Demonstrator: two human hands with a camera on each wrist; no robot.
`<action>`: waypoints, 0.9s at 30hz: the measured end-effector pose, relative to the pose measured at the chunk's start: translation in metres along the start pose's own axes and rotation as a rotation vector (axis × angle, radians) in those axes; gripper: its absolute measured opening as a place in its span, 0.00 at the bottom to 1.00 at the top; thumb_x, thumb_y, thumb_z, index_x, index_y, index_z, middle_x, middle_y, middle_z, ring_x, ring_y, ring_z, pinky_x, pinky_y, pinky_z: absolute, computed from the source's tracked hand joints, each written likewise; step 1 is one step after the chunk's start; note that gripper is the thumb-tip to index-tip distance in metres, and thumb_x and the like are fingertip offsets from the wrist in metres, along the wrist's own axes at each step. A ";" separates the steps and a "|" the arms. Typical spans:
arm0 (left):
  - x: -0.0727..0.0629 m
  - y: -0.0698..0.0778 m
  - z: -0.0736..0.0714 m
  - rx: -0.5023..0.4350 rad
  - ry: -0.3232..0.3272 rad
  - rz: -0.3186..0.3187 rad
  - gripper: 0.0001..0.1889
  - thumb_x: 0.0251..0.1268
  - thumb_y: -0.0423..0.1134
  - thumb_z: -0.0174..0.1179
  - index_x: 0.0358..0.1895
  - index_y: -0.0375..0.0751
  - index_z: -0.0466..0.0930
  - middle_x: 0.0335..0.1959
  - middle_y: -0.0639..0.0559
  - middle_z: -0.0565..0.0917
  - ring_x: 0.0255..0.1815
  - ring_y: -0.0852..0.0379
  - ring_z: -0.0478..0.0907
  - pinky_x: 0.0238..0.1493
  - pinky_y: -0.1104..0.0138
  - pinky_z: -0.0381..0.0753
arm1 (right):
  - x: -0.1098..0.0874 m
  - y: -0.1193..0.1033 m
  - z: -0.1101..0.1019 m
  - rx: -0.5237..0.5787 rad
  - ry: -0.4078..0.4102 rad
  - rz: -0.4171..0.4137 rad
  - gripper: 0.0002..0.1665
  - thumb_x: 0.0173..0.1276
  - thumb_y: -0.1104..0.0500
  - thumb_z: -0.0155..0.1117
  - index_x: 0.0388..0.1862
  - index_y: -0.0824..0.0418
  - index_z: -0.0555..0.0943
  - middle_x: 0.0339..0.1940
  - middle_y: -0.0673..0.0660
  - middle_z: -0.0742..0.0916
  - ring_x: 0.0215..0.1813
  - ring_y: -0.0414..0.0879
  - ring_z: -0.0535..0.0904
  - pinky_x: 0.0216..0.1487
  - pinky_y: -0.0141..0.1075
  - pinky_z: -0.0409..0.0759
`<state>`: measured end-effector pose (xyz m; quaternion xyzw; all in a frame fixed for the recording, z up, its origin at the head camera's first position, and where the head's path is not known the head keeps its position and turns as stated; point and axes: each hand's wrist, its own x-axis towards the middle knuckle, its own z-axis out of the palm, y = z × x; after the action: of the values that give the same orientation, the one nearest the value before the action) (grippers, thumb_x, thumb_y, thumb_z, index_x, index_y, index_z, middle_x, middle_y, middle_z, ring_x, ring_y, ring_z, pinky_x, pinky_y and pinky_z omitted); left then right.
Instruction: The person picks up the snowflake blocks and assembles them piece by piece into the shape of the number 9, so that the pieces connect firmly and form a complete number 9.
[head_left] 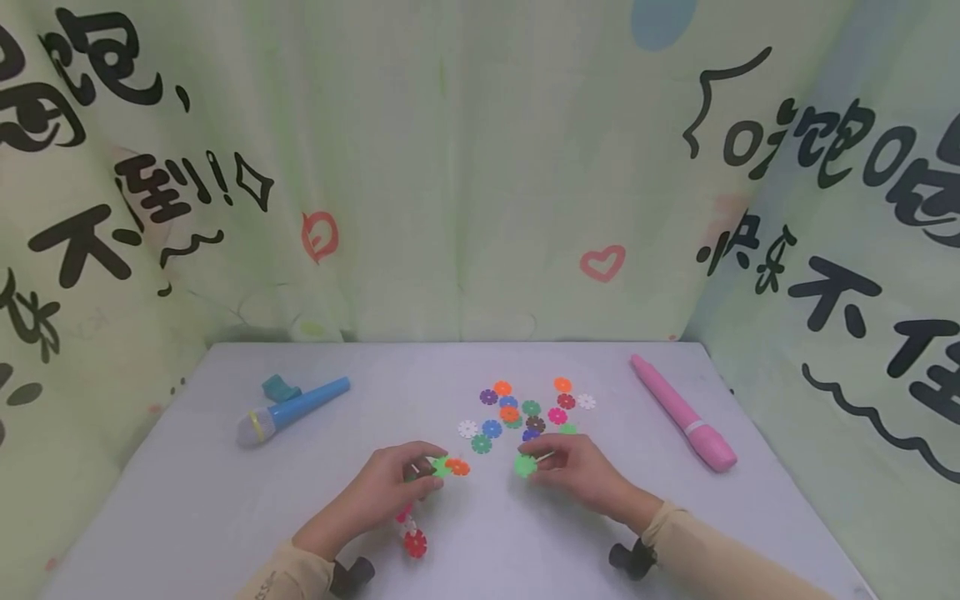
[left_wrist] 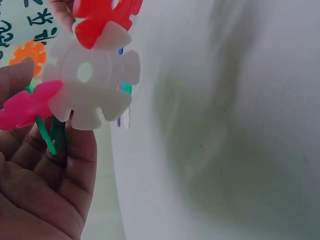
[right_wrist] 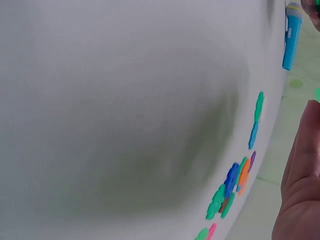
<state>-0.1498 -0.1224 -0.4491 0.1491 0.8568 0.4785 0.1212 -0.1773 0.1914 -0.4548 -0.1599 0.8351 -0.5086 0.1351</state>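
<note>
Five colours on the chain of notched discs (left_wrist: 100, 75): orange, green, pink, white, red! It's part-hidden where the left hand (head_left: 384, 486) clamps its fingers, eight o'clock from the loose discs (head_left: 531, 407); across at three o'clock, the right hand (head_left: 583, 475) pinches a light-green disc (head_left: 525, 467), mostly cut off in the right-wrist view.

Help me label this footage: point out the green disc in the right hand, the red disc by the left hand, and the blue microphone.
Green disc (head_left: 526, 467): head view, its visible face.
Red disc (head_left: 416, 544): head view, middle of its face.
Blue microphone (head_left: 302, 407): head view, its handle.
</note>
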 end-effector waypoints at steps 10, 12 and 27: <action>0.001 0.003 0.001 0.029 0.015 -0.015 0.20 0.62 0.38 0.70 0.57 0.48 0.81 0.37 0.56 0.82 0.37 0.55 0.79 0.35 0.64 0.82 | -0.003 -0.017 0.020 -0.008 -0.010 -0.064 0.23 0.61 0.59 0.76 0.55 0.62 0.84 0.48 0.52 0.87 0.44 0.48 0.83 0.44 0.34 0.83; 0.002 0.003 0.001 0.026 0.018 -0.018 0.20 0.62 0.38 0.70 0.58 0.47 0.81 0.37 0.56 0.82 0.35 0.55 0.79 0.33 0.64 0.82 | -0.004 -0.023 0.025 -0.001 0.007 -0.083 0.23 0.61 0.59 0.76 0.55 0.62 0.84 0.46 0.51 0.87 0.43 0.48 0.83 0.43 0.34 0.83; 0.001 0.006 0.004 -0.002 0.036 -0.025 0.22 0.64 0.40 0.69 0.61 0.45 0.80 0.38 0.55 0.82 0.37 0.55 0.79 0.32 0.65 0.83 | -0.003 -0.044 0.047 0.017 0.105 -0.099 0.21 0.59 0.59 0.78 0.51 0.58 0.85 0.38 0.50 0.87 0.40 0.47 0.84 0.39 0.36 0.84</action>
<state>-0.1485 -0.1160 -0.4465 0.1296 0.8603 0.4803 0.1117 -0.1501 0.1358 -0.4365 -0.1730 0.8279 -0.5293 0.0672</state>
